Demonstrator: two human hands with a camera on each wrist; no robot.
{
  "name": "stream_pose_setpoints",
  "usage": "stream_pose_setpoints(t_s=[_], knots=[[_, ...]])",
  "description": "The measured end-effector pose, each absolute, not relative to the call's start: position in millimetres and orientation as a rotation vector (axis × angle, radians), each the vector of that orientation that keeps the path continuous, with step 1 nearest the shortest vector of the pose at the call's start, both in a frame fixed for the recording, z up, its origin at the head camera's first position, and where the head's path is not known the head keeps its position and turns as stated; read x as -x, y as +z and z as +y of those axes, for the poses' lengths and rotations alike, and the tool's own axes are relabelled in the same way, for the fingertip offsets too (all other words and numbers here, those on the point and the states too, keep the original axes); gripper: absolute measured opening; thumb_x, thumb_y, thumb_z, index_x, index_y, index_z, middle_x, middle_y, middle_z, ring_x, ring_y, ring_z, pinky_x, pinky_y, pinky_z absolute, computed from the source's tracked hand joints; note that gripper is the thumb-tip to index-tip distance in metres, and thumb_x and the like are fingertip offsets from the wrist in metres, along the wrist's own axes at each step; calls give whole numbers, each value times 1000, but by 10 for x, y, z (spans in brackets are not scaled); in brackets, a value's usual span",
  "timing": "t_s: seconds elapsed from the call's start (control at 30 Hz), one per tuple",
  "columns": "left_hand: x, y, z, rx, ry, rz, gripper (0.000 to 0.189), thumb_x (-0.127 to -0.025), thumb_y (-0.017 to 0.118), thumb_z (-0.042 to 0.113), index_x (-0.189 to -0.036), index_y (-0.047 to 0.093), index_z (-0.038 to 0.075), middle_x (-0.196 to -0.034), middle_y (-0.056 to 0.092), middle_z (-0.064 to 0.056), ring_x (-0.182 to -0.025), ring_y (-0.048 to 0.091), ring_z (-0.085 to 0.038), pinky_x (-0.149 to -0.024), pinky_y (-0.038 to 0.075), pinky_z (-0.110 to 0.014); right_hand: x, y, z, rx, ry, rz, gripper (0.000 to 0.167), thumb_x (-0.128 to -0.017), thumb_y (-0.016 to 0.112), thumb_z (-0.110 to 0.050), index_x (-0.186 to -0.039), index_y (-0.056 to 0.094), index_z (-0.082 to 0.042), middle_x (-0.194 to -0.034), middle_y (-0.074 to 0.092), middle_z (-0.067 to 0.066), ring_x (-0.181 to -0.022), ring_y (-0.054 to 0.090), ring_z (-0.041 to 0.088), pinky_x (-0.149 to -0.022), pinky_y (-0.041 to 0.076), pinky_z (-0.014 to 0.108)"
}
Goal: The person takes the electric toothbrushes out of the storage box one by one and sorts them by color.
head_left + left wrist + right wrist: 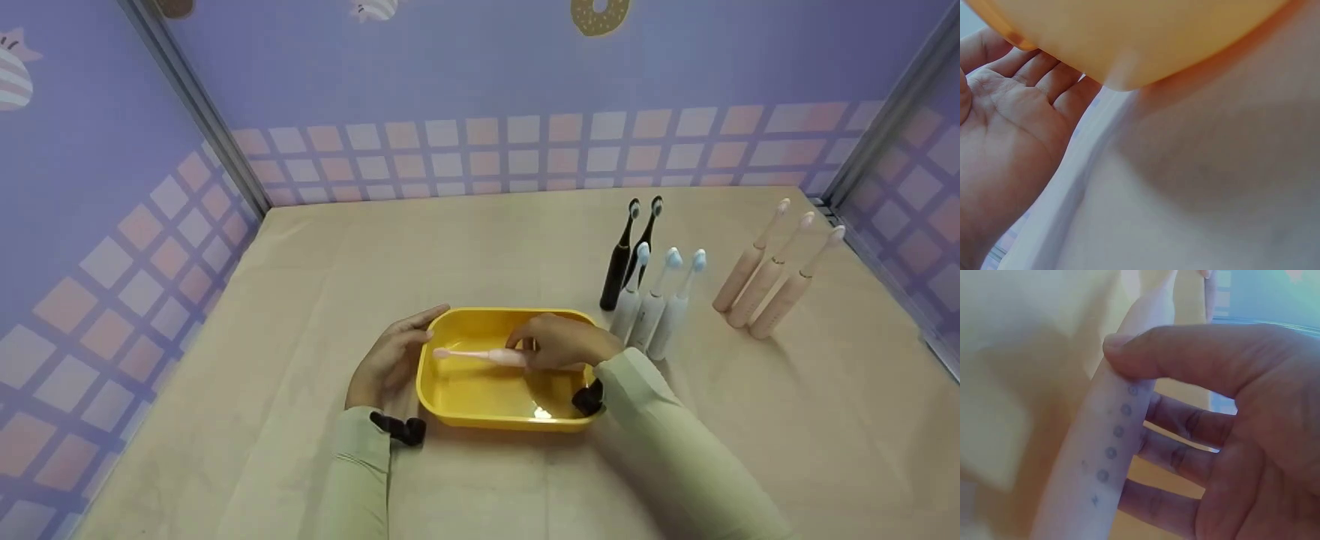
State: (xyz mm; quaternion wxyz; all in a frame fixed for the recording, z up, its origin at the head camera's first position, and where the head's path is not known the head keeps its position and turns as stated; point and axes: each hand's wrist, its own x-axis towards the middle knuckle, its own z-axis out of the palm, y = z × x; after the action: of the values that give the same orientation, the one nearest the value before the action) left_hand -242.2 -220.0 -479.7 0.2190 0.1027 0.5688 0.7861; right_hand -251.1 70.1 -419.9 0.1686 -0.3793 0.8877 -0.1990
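Observation:
In the head view a yellow plastic tub (480,420) sits on the table in front of me. My left hand (390,360) holds its left end, thumb at the rim and fingers along the outside. The left wrist view shows that palm (1010,129) turned up beside the tub's wall (1157,39). With my right hand (562,341) I grip a pale pink electric toothbrush (506,357) by its handle, inside the tub, its head pointing left. In the right wrist view my thumb lies across the handle (1095,439), above a row of small round marks.
Right of the tub stand several white electric toothbrushes (649,322) with blue bristles. Two black ones (616,270) stand just behind them. Farther right are three pink toothbrushes (765,292) in a row. Patterned panels (525,67) border the table's back and sides.

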Motion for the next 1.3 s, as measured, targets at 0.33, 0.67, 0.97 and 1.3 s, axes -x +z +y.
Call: stream_pose_setpoints(t_s=[0.33, 0.67, 0.97, 1.3], knots=[[2416, -4795, -2182, -240, 2192, 1590, 54, -96, 41, -1, -149, 34, 4, -148, 43, -10, -125, 52, -22, -101, 48, -31, 2492, -4087, 725, 1150, -604, 2485, 30, -85, 66, -7, -114, 69, -12, -96, 68, 2, -81, 57, 13, -73, 51, 28], [2414, -4800, -2177, -215, 2187, 1624, 54, -94, 48, 4, -148, 39, 9, -148, 44, -9, -127, 51, -21, -103, 46, -33, 2438, -3991, 758, 1149, -696, 2448, 33, -85, 68, -8, -119, 67, -9, -98, 68, 3, -85, 58, 14, -77, 51, 28], [2410, -4792, -2187, -167, 2155, 1619, 62, -90, 61, 13, -148, 40, 13, -148, 43, -7, -128, 50, -23, -105, 45, -33, 2374, -3981, 869, 1298, -774, 2473, 35, -84, 70, -9, -119, 65, -4, -103, 68, 8, -85, 59, 16, -79, 54, 34], [2409, -4788, -2191, -232, 2162, 1580, 55, -95, 49, 6, -149, 36, 10, -153, 37, -10, -131, 47, -23, -105, 45, -34, 2292, -3941, 970, 1305, -856, 2545, 36, -85, 70, -11, -120, 65, -5, -104, 67, 8, -86, 60, 17, -78, 56, 42]])
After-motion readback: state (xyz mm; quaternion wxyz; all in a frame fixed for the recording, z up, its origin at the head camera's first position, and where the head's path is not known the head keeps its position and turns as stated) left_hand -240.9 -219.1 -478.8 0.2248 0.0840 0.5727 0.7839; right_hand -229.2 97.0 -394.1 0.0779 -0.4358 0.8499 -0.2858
